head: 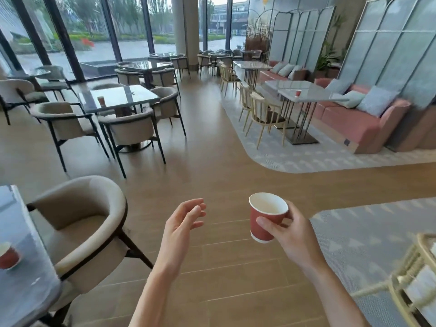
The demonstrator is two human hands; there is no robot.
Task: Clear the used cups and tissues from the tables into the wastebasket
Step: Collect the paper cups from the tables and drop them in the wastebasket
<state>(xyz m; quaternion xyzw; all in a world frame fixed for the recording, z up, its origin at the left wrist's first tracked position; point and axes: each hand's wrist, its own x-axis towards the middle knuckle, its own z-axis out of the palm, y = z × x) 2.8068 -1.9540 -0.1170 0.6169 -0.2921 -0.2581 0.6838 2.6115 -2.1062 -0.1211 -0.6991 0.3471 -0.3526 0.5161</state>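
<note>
Your right hand holds a cup over the floor, your left hand beside it; another cup sits on the table at your left.

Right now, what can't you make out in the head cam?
- Wastebasket: not in view anywhere.
- Tissues: none discernible; too small or absent.
- Cup on near left table: blurred, beside the frame's left edge; contents unclear.
- Cups on glass table and marble table: too small to tell if empty.
- Held red cup: right hand covers its far side.
- Left hand: holds nothing.
</note>
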